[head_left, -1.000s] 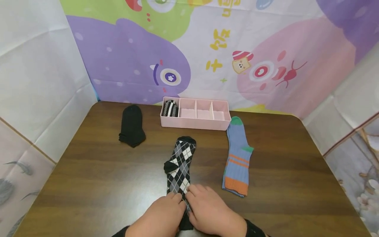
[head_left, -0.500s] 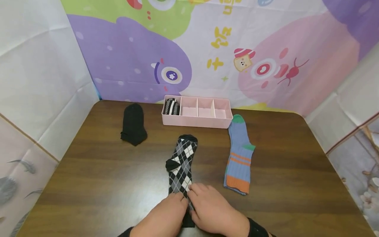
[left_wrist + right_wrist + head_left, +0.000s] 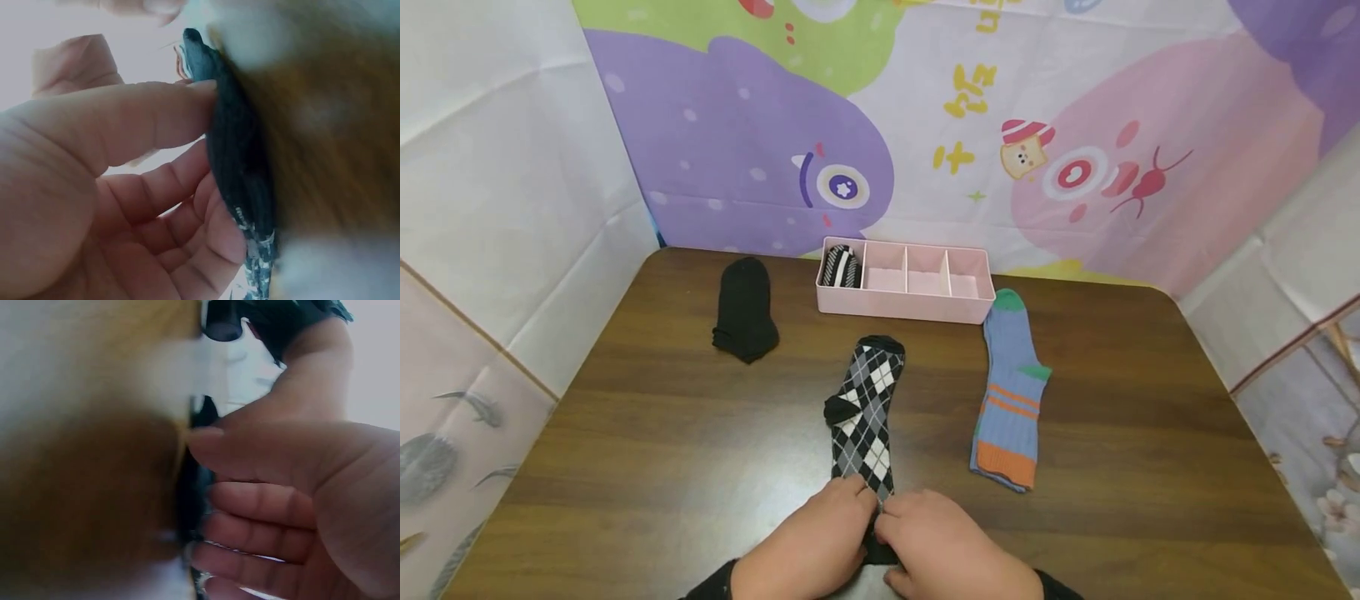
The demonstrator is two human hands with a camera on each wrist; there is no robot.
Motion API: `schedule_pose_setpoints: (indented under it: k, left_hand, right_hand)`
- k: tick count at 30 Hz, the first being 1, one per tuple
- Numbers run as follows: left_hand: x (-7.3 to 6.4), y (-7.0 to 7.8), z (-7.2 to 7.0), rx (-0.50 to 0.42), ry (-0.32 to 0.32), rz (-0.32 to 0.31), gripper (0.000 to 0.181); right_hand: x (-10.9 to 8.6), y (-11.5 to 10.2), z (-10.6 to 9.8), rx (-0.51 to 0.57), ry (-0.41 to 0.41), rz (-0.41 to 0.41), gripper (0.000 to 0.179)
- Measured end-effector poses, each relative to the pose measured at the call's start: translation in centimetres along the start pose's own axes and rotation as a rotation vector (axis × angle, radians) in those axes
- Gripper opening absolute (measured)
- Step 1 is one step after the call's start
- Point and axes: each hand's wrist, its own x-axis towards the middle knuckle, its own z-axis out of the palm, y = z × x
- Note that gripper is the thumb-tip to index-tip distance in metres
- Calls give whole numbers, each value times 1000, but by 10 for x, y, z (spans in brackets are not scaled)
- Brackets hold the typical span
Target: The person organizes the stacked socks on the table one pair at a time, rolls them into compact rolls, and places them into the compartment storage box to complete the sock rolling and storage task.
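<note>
An argyle sock in black, grey and white lies lengthwise on the table, its black cuff toward the person. At the cuff end, my left hand pinches the sock, its thumb on the black cuff in the left wrist view and its fingers bent against the side. My right hand touches the opposite side. In the right wrist view, its thumb is at the dark cuff, apart from loosely bent fingers that rest along the sock. The hands cover part of the sock's leg.
Behind the sock stands a pink divided box with a rolled striped sock in its leftmost compartment. Black socks lie at the back left of the brown table. Blue socks with orange bands lie at the right.
My right hand has drawn back from the argyle sock's leg toward its cuff, its fingers bending more. My left hand stays at the sock's left side. The head view has shifted slightly.
</note>
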Motion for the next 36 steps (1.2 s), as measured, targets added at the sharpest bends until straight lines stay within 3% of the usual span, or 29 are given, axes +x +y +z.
schedule_pose_setpoints:
  k: [4, 11, 24, 32, 36]
  left_hand:
    - [0, -1, 0, -26, 45, 3, 16]
    - [6, -10, 2, -12, 196, 16, 23]
    - [6, -16, -2, 11, 71, 34, 41]
    - [1, -7, -1, 139, 202, 3, 39]
    - [2, -7, -1, 142, 196, -10, 31]
  right_hand:
    - [3, -2, 3, 17, 37, 4, 19]
    - [10, 4, 5, 93, 70, 65, 17]
    - [15, 9, 9, 118, 85, 96, 13]
    - [17, 8, 10, -59, 125, 35, 12]
    - [17, 8, 9, -23, 136, 56, 6]
